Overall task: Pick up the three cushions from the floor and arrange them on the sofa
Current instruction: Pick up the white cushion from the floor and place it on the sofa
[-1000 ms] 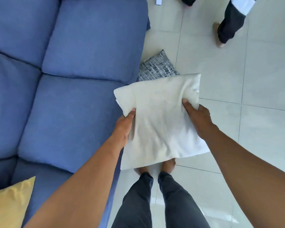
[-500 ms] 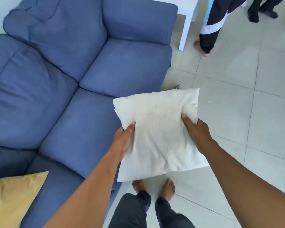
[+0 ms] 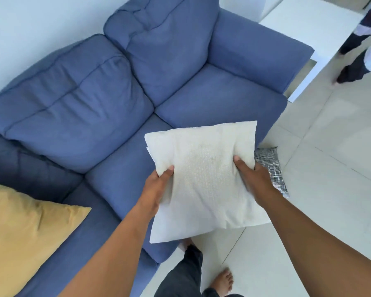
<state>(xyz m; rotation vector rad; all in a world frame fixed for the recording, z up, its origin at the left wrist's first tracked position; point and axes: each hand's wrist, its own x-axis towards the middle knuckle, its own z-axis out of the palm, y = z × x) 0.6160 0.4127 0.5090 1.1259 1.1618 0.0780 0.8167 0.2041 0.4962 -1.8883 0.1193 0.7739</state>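
A: What do your hands hold?
B: Your left hand (image 3: 156, 189) and right hand (image 3: 252, 177) pinch the white cushion (image 3: 204, 179) by its side edges, above the sofa (image 3: 120, 116) seat's front.
A: The others?
B: Yellow cushion (image 3: 24, 234) on the sofa; patterned cushion (image 3: 270, 166) on the floor (image 3: 330, 189).

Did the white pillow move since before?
Yes. The square cream-white fabric cushion has risen and shifted left, from over the floor tiles beside the blue fabric sofa to partly above its seat.

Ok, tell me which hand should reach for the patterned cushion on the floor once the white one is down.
Right hand, probably: the patterned cushion lies on the floor just beyond it, while the left hand is over the sofa.
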